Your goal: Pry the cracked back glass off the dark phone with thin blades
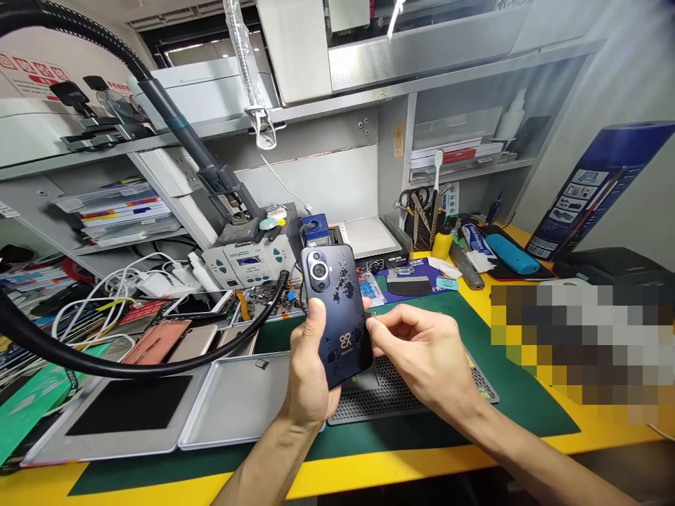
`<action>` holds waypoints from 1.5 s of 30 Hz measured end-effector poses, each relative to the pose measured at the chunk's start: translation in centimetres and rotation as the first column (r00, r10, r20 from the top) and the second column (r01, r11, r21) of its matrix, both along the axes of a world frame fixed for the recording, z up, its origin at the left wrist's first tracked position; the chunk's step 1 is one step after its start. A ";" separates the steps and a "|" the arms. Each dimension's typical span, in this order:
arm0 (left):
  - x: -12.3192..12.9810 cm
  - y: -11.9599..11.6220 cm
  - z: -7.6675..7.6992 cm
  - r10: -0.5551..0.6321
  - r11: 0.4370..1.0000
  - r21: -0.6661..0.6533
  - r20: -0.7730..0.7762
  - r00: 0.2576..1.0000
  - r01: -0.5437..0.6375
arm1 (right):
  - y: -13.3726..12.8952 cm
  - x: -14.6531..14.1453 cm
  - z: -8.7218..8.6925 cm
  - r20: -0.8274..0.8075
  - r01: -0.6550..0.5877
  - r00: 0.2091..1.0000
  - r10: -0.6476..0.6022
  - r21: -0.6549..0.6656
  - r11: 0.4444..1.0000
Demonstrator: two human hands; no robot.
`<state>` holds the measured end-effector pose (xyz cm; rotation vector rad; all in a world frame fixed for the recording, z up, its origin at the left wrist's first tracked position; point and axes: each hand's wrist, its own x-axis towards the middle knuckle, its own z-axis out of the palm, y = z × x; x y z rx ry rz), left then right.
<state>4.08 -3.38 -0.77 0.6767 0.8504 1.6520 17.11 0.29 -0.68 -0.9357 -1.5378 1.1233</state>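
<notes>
A dark smartphone [340, 309] with a round camera module and a worn, blotchy back is held upright, its back towards me. My left hand [311, 372] is wrapped round its lower left side, thumb along the edge. At the phone's right edge, my right hand [422, 344] is closed in a pinch between thumb and forefinger. Something small and pale shows by those fingertips, too little to name. Below both hands lies a black perforated mat [401, 386]. A small dark piece like a card tray [262, 364] rests in a shallow white tray [232, 414] to the left.
A green work mat [527, 400] covers the yellow bench [358, 478]. A black flexible hose [200, 365] arcs across the left side. Behind stand a grey soldering station [253, 260], a tool holder with scissors [419, 218] and a blue spray can [595, 190]. Part of the right is pixelated.
</notes>
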 end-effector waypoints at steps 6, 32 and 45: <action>-0.1 0.3 0.1 -0.016 0.999 -0.030 0.015 1.000 0.017 | -0.1 0.1 -0.2 -0.026 0.001 1.000 -0.002 -0.035 0.999; -0.5 1.4 -0.4 -0.137 0.978 -0.156 0.034 0.990 0.141 | 0.1 1.4 0.6 0.008 -0.103 0.994 0.107 -0.186 0.977; -0.5 0.7 0.1 -0.263 0.955 -0.118 0.097 0.960 0.273 | -0.2 3.0 1.4 -0.293 -0.343 0.929 0.226 -0.457 0.821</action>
